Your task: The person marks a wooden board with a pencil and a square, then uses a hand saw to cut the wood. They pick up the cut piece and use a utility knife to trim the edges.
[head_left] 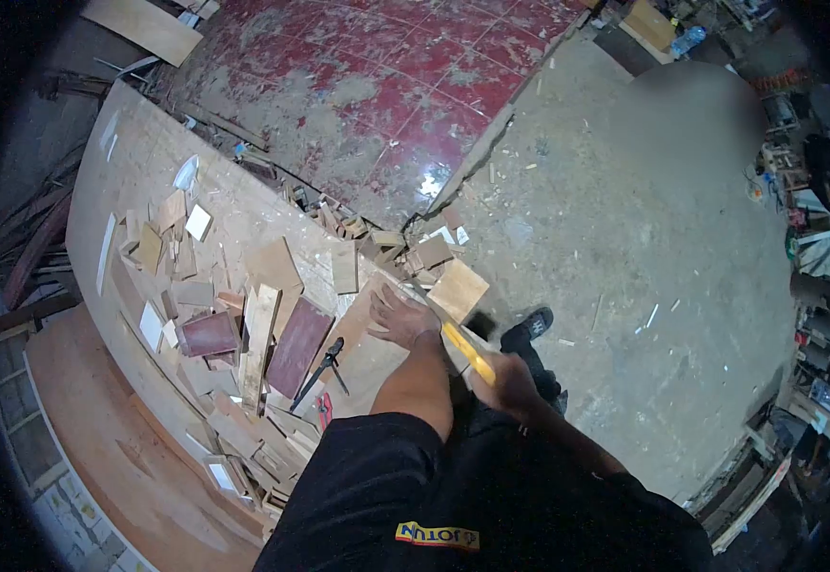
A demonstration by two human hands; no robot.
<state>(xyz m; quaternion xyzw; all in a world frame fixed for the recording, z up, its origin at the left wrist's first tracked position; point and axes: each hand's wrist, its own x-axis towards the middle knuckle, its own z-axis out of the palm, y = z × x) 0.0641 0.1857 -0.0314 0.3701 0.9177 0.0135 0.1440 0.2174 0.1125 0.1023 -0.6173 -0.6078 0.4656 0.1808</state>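
So the yellow tool point(467, 351) is the brightest thing around: long, narrow, solid yellow, with a bit of shine along it. It sits slantwise at the right edge of the bench, upper end just beside the left wrist, lower end in the right hand point(508, 383). Those fingers look wrapped around it, though the far side of the grip is hidden. Can't make out any blade from up here.

The left hand point(400, 319) is palm down with its fingers spread, lying on a plain brown board point(359, 313) near that same edge. Left of it there's a dull maroon board point(300, 348), with a skinny black tool point(324, 370) lying near its lower right side. Past those, a pale wood strip point(259, 343) and loads of offcuts clutter the bench point(138, 133). Off to the right is scuffed concrete floor point(625, 315).
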